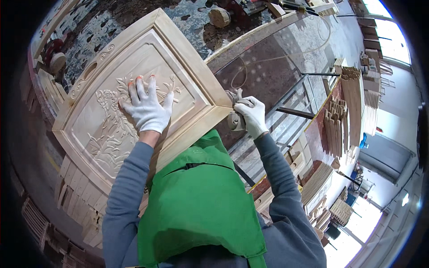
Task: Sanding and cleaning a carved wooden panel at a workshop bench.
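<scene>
Carved wooden panel (pixel 181 105), face up and set at a slant, lies before a worker in a green apron (pixel 203 201), its near edge just beside the cloth. The gloved left hand (pixel 149 111) presses on the carving, fingers spread and extended, well inside the raised frame. At the right-hand corner, the gloved right hand (pixel 254 117) has its fingers closed on a grey tool (pixel 236 121) at the outer edge. Past that corner, room opens above a metal frame (pixel 295 112), with stacked boards (pixel 351 100) farther right.
</scene>
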Motion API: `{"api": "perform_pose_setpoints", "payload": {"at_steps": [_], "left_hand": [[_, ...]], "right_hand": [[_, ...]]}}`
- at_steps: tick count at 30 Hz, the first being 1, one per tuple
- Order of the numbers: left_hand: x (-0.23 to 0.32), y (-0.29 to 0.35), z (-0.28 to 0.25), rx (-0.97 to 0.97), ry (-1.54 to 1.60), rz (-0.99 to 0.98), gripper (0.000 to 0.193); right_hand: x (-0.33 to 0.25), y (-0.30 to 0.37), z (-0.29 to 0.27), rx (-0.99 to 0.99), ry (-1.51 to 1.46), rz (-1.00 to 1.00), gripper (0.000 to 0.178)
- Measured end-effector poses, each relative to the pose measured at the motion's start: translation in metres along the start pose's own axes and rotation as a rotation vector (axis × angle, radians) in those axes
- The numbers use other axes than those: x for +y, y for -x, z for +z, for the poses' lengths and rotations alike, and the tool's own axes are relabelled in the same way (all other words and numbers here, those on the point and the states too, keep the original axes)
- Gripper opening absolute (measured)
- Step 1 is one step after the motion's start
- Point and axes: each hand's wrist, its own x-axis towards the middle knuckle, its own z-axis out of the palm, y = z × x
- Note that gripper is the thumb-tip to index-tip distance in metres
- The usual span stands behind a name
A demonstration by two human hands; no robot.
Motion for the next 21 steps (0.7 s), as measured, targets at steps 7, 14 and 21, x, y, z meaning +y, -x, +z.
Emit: {"api": "perform_pose_setpoints", "payload": {"at_steps": [7,14,21], "left_hand": [[0.001,-0.001,-0.002,-0.011,0.014,-0.011,0.078],[0.0,-0.002,-0.003,-0.028,0.009,-0.005,0.078],[0.0,-0.001,0.003,0.005,0.003,0.002,0.078]], "right_hand": [[-0.034,0.011,-0.011,0.184,0.597,-0.641,0.034],[-0.015,0.021,0.01,-0.132,0.843,-0.968,0.025],[-0.016,0.042,-0.066,0.088,0.634,-0.405,0.025]]}}
